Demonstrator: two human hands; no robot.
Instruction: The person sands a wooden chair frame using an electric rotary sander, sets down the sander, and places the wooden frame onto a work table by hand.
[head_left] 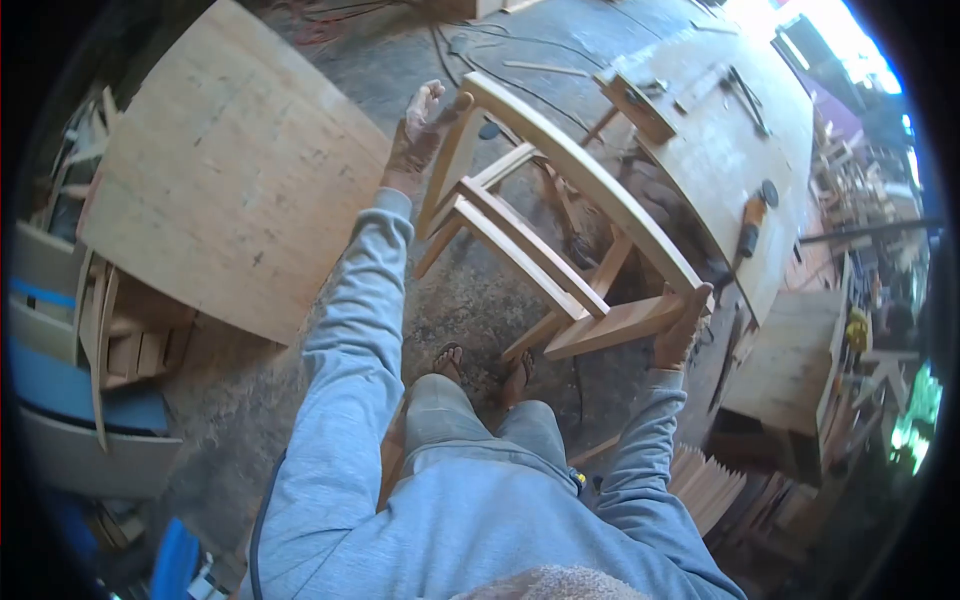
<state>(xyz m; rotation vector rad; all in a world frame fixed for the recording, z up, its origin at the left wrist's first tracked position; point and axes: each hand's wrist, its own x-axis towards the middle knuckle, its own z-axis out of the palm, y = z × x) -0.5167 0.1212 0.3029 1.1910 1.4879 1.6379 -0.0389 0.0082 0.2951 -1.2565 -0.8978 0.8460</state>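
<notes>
A pale wooden chair frame (590, 165) stands before me, with a long curved top rail and lower crossbars. My left hand (415, 140) is at the rail's far-left end; its fingers are stretched out and the thumb side lies near or against the corner. At the opposite end, my right hand (685, 328) is wrapped around the corner where the rail meets a side piece. Part of the right fingers is hidden behind the wood. The frame's lower legs are partly covered by its own bars.
To the left is a large plywood panel (230, 170). A worktable (730, 150) on the right carries an angle grinder (752, 222), a clamp-like tool (748, 100) and a wood block (640, 108). Cables (500, 38) cross the concrete floor. Stacked wood strips (703, 488) lie at lower right.
</notes>
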